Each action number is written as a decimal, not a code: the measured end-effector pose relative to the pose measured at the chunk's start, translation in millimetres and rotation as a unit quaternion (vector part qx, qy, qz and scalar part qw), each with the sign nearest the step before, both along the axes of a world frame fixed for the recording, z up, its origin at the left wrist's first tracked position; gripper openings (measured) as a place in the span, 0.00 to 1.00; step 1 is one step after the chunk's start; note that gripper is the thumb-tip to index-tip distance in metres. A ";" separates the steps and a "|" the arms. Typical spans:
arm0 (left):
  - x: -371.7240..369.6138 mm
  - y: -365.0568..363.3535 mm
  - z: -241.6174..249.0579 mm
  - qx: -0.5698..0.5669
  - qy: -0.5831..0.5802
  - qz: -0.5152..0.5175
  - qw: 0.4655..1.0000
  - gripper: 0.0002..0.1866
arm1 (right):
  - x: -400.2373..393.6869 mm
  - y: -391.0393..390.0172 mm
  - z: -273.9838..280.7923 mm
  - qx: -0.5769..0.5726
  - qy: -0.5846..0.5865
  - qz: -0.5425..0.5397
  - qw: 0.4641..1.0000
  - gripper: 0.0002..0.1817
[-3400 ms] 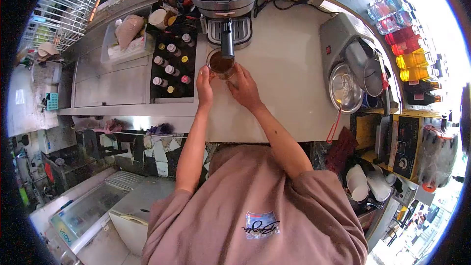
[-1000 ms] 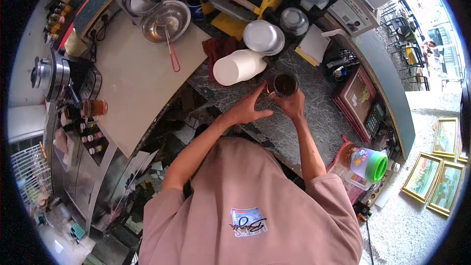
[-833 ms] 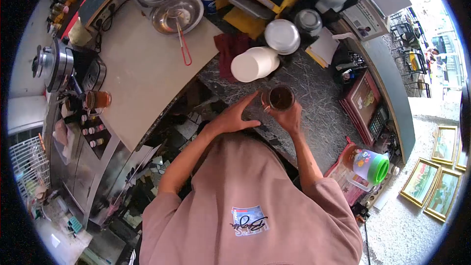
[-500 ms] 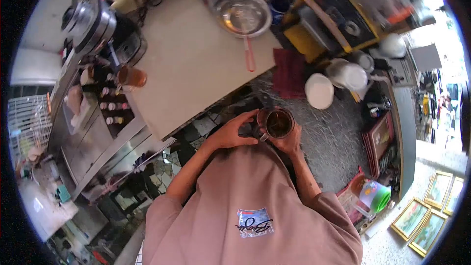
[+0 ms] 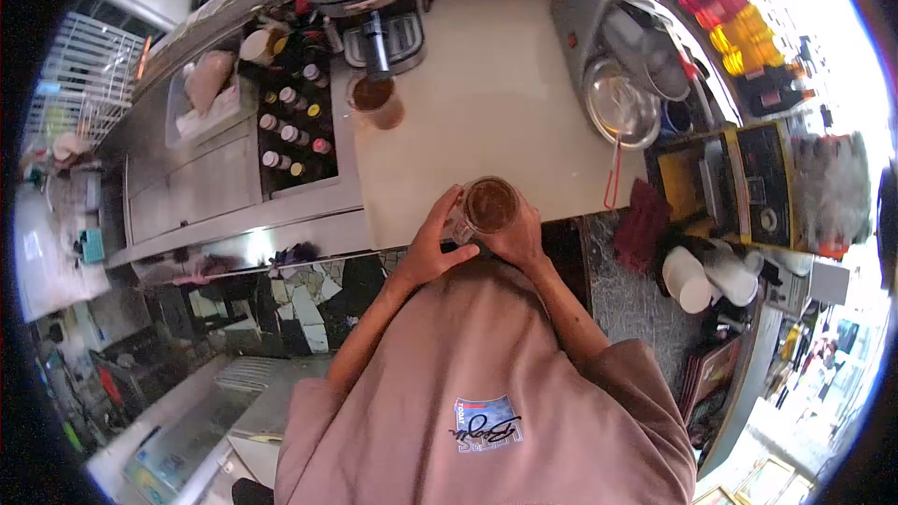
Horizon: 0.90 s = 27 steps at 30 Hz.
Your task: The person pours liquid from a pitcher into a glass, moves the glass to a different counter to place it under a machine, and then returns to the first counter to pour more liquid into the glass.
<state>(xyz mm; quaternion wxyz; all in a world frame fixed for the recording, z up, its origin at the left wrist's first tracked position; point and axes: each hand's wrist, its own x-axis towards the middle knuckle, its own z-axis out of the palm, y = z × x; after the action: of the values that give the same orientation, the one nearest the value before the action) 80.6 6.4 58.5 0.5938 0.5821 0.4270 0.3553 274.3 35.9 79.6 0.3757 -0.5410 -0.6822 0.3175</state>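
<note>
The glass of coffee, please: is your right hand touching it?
Touching. The head view shows the right hand wrapped around the glass.

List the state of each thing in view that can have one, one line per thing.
Glass in hands: upright, holds brown drink, gripped from both sides.
Left hand: closed on that glass.
Right hand: closed on that glass.
Second glass: upright on the counter under the machine's spout, holds brown liquid.
White cups: lying on their sides.
Metal bowl: upright.

The clear glass cup (image 5: 488,209) looks smooth and glossy, the desk (image 5: 496,103) is a matt pale laminate, the bowl (image 5: 619,110) is shiny metal, and the red cloth (image 5: 640,223) looks soft.
</note>
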 end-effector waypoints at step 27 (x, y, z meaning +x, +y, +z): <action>-63.8 13.2 -25.3 0.078 0.207 0.369 0.903 0.33 | -114.1 81.3 -40.7 -0.005 -0.051 0.221 0.974 0.38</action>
<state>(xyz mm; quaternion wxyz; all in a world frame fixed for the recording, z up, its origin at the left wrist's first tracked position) 16.7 19.6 33.3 0.2710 0.4881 0.6955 0.4522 160.2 117.2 38.9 0.2585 -0.3937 -0.8017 0.3681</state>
